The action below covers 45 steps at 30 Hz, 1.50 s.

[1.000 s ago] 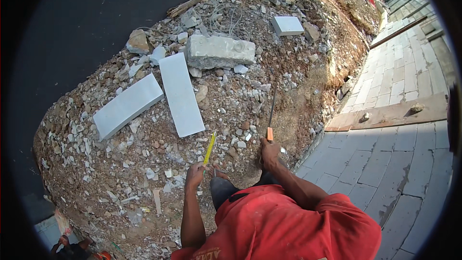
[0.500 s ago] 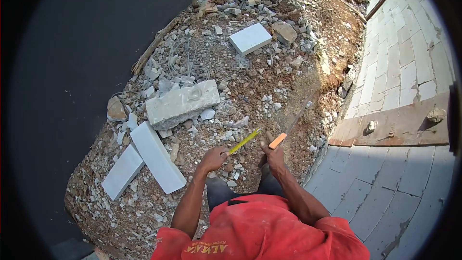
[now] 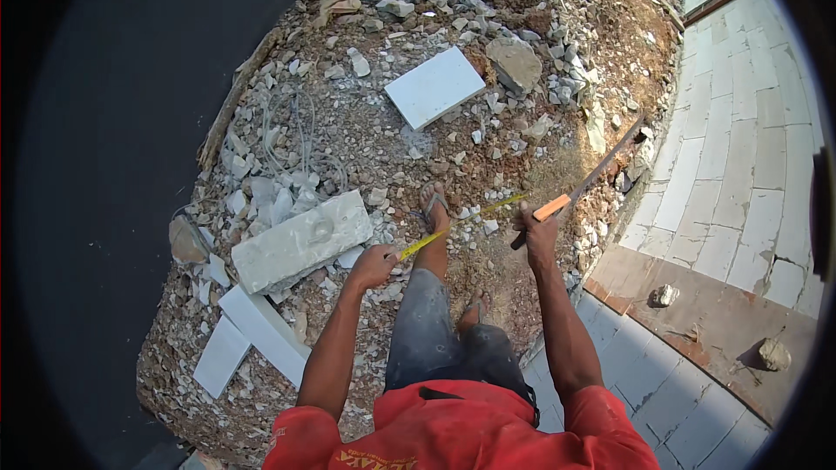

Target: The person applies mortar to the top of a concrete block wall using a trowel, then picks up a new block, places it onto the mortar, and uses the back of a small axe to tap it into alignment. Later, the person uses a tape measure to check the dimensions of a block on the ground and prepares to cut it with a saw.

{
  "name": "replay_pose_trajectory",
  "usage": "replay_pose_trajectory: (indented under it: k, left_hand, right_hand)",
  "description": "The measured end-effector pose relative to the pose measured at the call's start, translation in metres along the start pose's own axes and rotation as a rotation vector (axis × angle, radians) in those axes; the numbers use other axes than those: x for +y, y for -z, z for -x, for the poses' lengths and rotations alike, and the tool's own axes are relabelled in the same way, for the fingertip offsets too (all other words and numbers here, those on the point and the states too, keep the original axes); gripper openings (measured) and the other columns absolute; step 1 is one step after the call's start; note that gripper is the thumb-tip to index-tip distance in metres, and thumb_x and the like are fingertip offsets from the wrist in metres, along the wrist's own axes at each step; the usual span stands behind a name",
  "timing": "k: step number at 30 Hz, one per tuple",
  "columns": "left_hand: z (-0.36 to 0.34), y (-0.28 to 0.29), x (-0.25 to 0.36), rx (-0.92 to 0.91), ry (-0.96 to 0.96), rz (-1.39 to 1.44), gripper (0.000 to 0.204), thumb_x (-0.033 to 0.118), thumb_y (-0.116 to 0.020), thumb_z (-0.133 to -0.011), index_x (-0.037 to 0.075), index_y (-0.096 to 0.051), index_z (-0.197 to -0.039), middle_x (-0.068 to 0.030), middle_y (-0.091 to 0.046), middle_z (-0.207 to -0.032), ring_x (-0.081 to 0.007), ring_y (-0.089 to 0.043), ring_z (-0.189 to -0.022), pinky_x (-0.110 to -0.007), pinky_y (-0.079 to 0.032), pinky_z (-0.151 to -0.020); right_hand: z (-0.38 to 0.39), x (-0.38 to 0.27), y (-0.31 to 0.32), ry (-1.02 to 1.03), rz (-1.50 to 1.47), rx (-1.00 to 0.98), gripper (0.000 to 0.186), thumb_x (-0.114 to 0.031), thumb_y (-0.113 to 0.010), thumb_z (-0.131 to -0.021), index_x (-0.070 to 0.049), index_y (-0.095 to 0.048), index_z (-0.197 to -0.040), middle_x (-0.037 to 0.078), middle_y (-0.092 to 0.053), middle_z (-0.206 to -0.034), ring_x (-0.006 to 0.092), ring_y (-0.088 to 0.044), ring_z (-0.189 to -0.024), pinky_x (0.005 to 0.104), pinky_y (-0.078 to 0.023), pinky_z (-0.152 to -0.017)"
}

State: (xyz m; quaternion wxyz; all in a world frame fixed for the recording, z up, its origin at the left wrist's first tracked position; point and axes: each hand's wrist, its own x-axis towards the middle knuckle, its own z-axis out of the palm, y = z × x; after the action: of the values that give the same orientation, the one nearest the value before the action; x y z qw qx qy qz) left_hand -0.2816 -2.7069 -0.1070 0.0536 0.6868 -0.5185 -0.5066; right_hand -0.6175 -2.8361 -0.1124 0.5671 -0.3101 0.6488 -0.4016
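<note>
My left hand (image 3: 373, 267) is closed around a tape measure; its case is hidden in the fingers. The yellow blade (image 3: 425, 241) stretches out to the right, over my foot. My right hand (image 3: 540, 239) grips a handsaw by its orange handle (image 3: 551, 207), with the long saw blade (image 3: 608, 159) pointing up and right toward the wall. The tape's far end comes close to the right fingertips; whether they touch it I cannot tell. Ahead of my hands, a white block (image 3: 435, 85) lies flat on the rubble.
A rough, chipped block (image 3: 305, 239) lies left of my left hand. Two smooth white blocks, one a long block (image 3: 261, 331) and one a shorter block (image 3: 220, 357), lie near it. Loose stones and wire (image 3: 300, 130) litter the slope. A block wall (image 3: 723, 148) rises at right.
The tape now reaches further, and my right hand has moved right and up with the saw. My legs and sandalled feet have come into view, with one foot forward.
</note>
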Motion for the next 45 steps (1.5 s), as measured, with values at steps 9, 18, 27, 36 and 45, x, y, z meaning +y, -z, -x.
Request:
replay_pose_trajectory:
  k: [9,18,27,36,45]
  left_hand:
    - [-0.334,0.102,-0.03,0.293,0.011,-0.02,0.028,0.028,-0.056,-0.09,0.003,-0.068,-0.087,-0.0215,-0.067,-0.085,-0.041,-0.064,-0.084,-0.049,-0.049,-0.075]
    - [-0.445,0.127,-0.058,0.099,0.08,-0.136,0.029,0.028,-0.053,-0.089,0.004,-0.07,-0.088,-0.0192,-0.069,-0.086,-0.038,-0.066,-0.083,-0.048,-0.05,-0.076]
    - [-0.438,0.135,-0.111,-0.023,0.022,-0.106,0.024,0.024,-0.051,-0.089,0.006,-0.068,-0.094,-0.0205,-0.067,-0.094,-0.0398,-0.064,-0.09,-0.048,-0.05,-0.08]
    - [-0.44,0.126,-0.138,0.028,0.033,-0.063,0.025,0.024,-0.052,-0.089,0.009,-0.068,-0.1,-0.0201,-0.068,-0.097,-0.0395,-0.065,-0.091,-0.048,-0.05,-0.081]
    - [-0.389,0.076,0.006,0.42,-0.15,0.34,0.021,0.022,-0.056,-0.088,0.006,-0.068,-0.096,-0.0226,-0.068,-0.087,-0.0415,-0.067,-0.082,-0.05,-0.051,-0.073]
  right_hand:
    - [-0.032,0.112,-0.002,-0.397,0.272,0.124,0.028,-0.025,-0.07,-0.092,-0.003,-0.059,-0.08,0.007,-0.063,-0.066,0.0163,-0.062,-0.056,0.0302,-0.051,-0.053]
    - [0.004,0.127,-0.005,-0.751,0.3,0.24,0.024,-0.019,-0.067,-0.093,-0.004,-0.058,-0.077,0.005,-0.059,-0.062,0.0166,-0.059,-0.053,0.0305,-0.047,-0.048]
    - [-0.046,0.091,-0.047,-0.706,0.348,0.08,0.026,-0.023,-0.068,-0.093,-0.005,-0.059,-0.077,0.005,-0.06,-0.063,0.014,-0.057,-0.053,0.0289,-0.044,-0.047]
    - [-0.059,0.071,-0.057,-0.713,0.656,-0.166,0.028,-0.024,-0.07,-0.092,-0.004,-0.058,-0.076,0.006,-0.06,-0.062,0.0133,-0.056,-0.053,0.0292,-0.043,-0.05]
    - [-0.046,0.094,-0.018,-0.748,0.54,-0.159,0.022,-0.014,-0.057,-0.092,-0.008,-0.05,-0.072,0.002,-0.049,-0.059,0.0133,-0.051,-0.053,0.0287,-0.039,-0.048]
